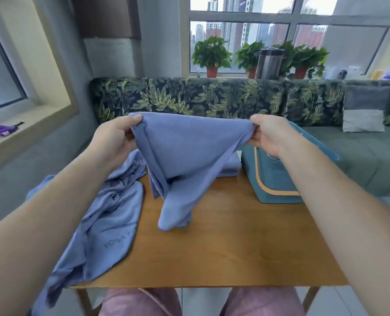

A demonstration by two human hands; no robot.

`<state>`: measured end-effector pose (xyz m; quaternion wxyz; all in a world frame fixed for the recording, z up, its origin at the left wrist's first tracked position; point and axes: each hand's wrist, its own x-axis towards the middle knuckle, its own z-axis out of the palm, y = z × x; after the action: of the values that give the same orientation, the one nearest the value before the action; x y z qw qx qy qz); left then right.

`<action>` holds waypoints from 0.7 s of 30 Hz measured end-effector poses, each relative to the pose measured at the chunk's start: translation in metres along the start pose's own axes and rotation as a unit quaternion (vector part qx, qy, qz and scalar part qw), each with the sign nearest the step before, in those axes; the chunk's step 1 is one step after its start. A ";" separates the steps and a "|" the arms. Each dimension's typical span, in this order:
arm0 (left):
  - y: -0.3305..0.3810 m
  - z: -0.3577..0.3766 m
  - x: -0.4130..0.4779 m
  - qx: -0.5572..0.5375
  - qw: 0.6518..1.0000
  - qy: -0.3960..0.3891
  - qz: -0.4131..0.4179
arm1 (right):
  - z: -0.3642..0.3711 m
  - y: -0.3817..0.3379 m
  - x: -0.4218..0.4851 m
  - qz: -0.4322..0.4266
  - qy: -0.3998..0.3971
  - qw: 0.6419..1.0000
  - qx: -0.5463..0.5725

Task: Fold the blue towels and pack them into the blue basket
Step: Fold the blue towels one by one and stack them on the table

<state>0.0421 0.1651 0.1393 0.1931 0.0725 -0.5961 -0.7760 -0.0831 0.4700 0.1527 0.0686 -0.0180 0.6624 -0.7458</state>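
Note:
I hold a blue towel up above the wooden table. My left hand pinches its upper left corner and my right hand pinches its upper right corner. The cloth hangs down in a point, and its lower end touches the tabletop. A crumpled blue towel printed with "YOGA" lies on the table's left side and hangs over the edge. A folded blue towel lies at the far edge, mostly hidden behind the held one. The blue basket with an orange trim stands at the table's far right.
A leaf-patterned sofa with a grey cushion runs behind the table. Potted plants and a metal flask stand on the windowsill. A purple item lies on the left ledge. My knees show under the table's near edge.

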 end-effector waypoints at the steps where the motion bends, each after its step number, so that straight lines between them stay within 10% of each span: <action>1: 0.007 0.001 0.000 0.008 1.000 0.005 0.012 | 0.001 -0.009 -0.001 -0.012 -0.004 1.000 0.006; 13: 0.046 0.009 -0.018 -0.094 0.995 0.016 0.027 | -0.020 -0.055 -0.041 -0.121 -0.125 0.985 0.001; 21: 0.042 0.016 -0.026 -0.045 0.999 0.029 0.007 | -0.030 -0.056 -0.051 -0.142 -0.035 0.974 -0.174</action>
<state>0.0691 0.1808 0.1810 0.2190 0.0818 -0.5555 -0.7980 -0.0402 0.5127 0.2083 -0.0186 -0.1499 0.7697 -0.6203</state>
